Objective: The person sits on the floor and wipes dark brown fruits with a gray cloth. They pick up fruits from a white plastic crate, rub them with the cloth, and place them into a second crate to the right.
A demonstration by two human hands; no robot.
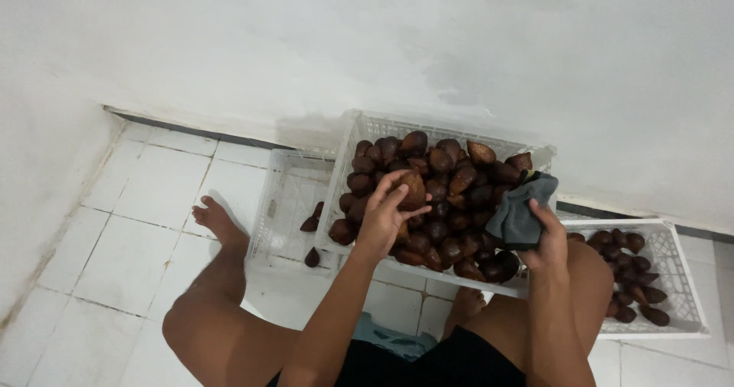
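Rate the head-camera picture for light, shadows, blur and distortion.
Head view: soft, dim, even light, no glare; a faint shadow lies beside the left foot; the wall line bows from wide-angle distortion; the left hand on a brown fruit and the right hand holding a grey cloth look slightly soft.

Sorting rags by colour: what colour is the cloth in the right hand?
Dark grey cloth, held in the right hand; head view shows it.

The full crate (348, 139) of brown fruit (447, 204) sits against the wall (459, 51). Side crates (279, 204) crowd both sides. Bare floor (138, 226) lies left.
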